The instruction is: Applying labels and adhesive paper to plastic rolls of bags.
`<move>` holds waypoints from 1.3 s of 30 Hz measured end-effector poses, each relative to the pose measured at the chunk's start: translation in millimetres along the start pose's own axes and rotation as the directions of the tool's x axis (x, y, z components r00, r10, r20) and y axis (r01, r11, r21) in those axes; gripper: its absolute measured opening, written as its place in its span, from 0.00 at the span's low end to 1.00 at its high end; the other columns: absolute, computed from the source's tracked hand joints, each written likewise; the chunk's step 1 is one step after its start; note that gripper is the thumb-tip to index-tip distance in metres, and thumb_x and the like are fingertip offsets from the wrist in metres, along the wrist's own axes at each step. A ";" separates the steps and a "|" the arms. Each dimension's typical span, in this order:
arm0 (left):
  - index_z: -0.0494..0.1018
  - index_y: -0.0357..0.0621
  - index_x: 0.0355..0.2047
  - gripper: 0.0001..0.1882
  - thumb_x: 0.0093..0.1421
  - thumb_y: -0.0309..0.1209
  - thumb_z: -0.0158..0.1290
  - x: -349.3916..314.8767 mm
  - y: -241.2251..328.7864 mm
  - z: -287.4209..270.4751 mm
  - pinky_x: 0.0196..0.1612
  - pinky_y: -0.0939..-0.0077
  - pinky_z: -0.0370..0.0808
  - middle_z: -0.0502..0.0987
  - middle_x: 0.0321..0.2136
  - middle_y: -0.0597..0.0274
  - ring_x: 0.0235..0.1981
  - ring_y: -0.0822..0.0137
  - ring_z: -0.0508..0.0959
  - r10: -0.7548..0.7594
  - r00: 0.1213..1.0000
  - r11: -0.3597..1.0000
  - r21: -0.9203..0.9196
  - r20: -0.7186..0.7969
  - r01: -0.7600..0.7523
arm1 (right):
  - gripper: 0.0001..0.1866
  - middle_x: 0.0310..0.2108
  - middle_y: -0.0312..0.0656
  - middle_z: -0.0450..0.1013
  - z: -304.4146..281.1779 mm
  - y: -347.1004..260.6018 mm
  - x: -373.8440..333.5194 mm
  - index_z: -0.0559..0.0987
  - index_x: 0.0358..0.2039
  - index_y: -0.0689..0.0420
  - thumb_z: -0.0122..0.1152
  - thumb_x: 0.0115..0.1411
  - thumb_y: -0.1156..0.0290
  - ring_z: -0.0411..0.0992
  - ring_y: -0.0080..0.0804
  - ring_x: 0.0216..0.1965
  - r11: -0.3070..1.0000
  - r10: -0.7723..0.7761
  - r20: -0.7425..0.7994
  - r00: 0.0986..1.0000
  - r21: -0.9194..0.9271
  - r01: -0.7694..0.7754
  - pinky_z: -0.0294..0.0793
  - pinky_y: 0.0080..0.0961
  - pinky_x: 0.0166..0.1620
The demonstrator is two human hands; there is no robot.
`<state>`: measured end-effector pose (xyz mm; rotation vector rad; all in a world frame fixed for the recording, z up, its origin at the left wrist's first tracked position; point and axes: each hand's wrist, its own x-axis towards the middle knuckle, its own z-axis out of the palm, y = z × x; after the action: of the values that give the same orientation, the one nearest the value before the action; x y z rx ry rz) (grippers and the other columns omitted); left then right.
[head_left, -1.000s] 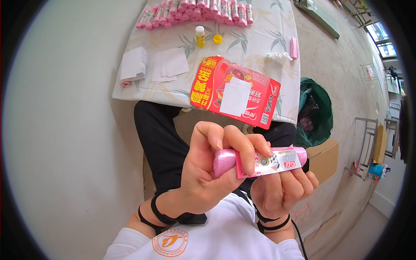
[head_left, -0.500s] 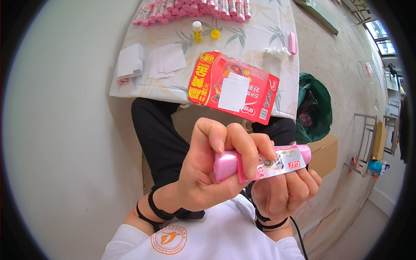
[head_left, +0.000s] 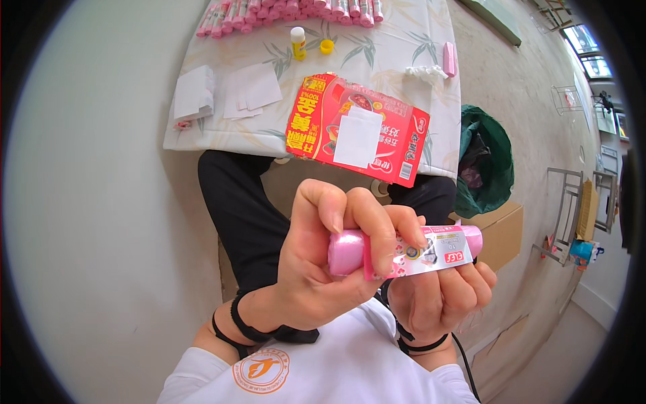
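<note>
A pink roll of plastic bags (head_left: 347, 254) is held above my lap, lying nearly level with its right end slightly higher. Around it runs a printed silver-and-pink paper label (head_left: 441, 252). My left hand (head_left: 319, 266) is closed over the roll's left part, fingers bent across the top and the thumb along the lower side. Beneath the right part, my right hand (head_left: 437, 303) has its fingers curled against the label's lower edge; its thumb is hidden behind the roll.
On the table lie red cardboard (head_left: 313, 124) bearing white slips (head_left: 359, 138), paper stacks (head_left: 194, 94), a glue stick (head_left: 298, 44), its yellow cap (head_left: 327, 46), and many pink rolls (head_left: 286, 9). A pink block (head_left: 449, 60) sits right. Beside the table stand a green bag (head_left: 494, 185) and a cardboard box (head_left: 501, 236).
The table and its things have shifted slightly up and left in the picture. Both hands keep nearly the same grip on the roll, which has barely moved.
</note>
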<state>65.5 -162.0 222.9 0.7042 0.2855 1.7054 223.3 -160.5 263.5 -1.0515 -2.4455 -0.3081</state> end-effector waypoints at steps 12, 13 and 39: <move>0.52 0.55 0.43 0.27 0.54 0.11 0.52 0.5 1.0 -4.0 0.61 0.51 0.60 0.71 0.34 0.57 0.47 0.54 0.72 0.027 0.998 1.000 0.001 -0.058 -0.027 | 0.15 0.40 0.32 0.66 1.3 -0.8 5.1 0.75 0.38 0.48 0.70 0.50 0.70 0.67 0.34 0.45 1.000 0.006 0.008 1.000 -0.001 -0.006 0.63 0.35 0.48; 0.52 0.55 0.43 0.28 0.54 0.11 0.53 0.7 0.8 -3.6 0.61 0.51 0.60 0.71 0.33 0.57 0.47 0.55 0.72 0.023 0.997 0.999 -0.020 -0.072 -0.024 | 0.16 0.40 0.33 0.66 1.8 -0.8 4.7 0.74 0.38 0.48 0.70 0.50 0.71 0.67 0.34 0.45 1.000 0.007 0.010 1.000 -0.003 -0.007 0.63 0.36 0.48; 0.50 0.53 0.40 0.31 0.49 0.09 0.56 0.4 -11.1 -6.4 0.55 0.57 0.64 0.69 0.33 0.60 0.45 0.58 0.72 0.024 0.998 1.000 0.011 -0.060 -0.024 | 0.14 0.41 0.35 0.68 11.0 1.0 -2.0 0.76 0.42 0.50 0.66 0.56 0.64 0.67 0.36 0.43 0.996 0.079 -0.004 0.997 0.048 -0.078 0.65 0.35 0.44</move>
<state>70.5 -157.6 212.0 0.6673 0.3292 1.7510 221.8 -157.0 252.9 -1.1210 -2.3874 -0.2253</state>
